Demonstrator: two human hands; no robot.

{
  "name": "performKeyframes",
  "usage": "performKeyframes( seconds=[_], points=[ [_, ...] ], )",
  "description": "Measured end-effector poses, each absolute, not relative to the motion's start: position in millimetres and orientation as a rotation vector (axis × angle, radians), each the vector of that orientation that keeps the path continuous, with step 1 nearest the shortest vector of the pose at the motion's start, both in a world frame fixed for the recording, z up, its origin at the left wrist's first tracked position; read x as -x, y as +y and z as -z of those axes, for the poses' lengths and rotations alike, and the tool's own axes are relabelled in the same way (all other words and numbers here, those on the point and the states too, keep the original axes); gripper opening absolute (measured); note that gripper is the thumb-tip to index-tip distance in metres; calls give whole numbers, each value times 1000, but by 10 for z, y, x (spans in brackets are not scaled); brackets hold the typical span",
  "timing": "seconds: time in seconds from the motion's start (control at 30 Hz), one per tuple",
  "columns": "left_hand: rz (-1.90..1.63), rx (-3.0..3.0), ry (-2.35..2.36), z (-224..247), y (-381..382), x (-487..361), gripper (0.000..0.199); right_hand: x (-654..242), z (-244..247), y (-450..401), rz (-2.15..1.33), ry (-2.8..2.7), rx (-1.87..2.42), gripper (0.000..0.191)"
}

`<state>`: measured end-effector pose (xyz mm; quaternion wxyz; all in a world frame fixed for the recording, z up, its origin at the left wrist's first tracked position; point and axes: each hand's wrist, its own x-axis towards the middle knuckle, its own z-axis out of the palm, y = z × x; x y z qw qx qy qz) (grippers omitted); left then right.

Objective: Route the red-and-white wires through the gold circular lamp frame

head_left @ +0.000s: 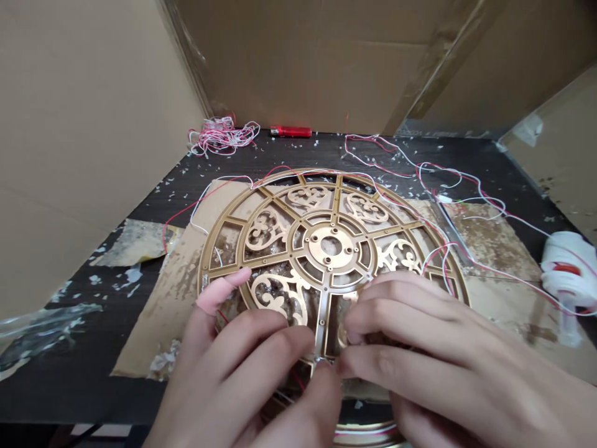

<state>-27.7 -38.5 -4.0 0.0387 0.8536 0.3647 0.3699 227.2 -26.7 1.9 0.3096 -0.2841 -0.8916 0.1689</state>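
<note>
A round gold openwork frame (336,192) with scroll ornaments lies on stained cardboard. Over its near left part is my left hand (252,379), its fingers bent and its thumb and fingertips drawn together at the near spoke. From the right, my right hand (433,348) meets it there with curled fingers, the tips almost touching my left thumb. What lies between the fingertips is too small and hidden to make out. Thin red and white wires (359,175) run along the frame's far rim and down its right side. Below my hands, part of another gold rim (368,430) shows with wire along it.
A tangled wire bundle (222,135) and a red lighter (291,131) lie at the back. A white bottle (568,267) stands at the right. Cardboard walls (298,62) enclose the dark table (158,186), where white scraps are scattered.
</note>
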Motion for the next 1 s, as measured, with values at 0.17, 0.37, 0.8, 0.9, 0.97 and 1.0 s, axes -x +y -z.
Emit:
performKeyframes(
  seconds=[0.17,0.37,0.8,0.9,0.97,1.0],
  points=[
    [-1139,-2654,1090,54,-366,272,22,-2281,-56,-274,-551,-2355,775,34],
    [-1150,-2638,1119,105,-364,289,23,-2263,-40,-245,-562,-2357,761,36],
    [-1048,-2805,1104,219,-451,243,31,-2316,-35,-249,-746,-2226,736,33],
    [-1048,-2808,1106,236,-438,243,31,-2307,-52,-276,-634,-2338,804,38],
    [-1051,-2809,1108,245,-431,242,31,-2299,-69,-306,-508,-2479,850,33],
    [-1053,-2810,1109,249,-427,241,31,-2298,-77,-323,-442,-2540,870,29]
  ],
)
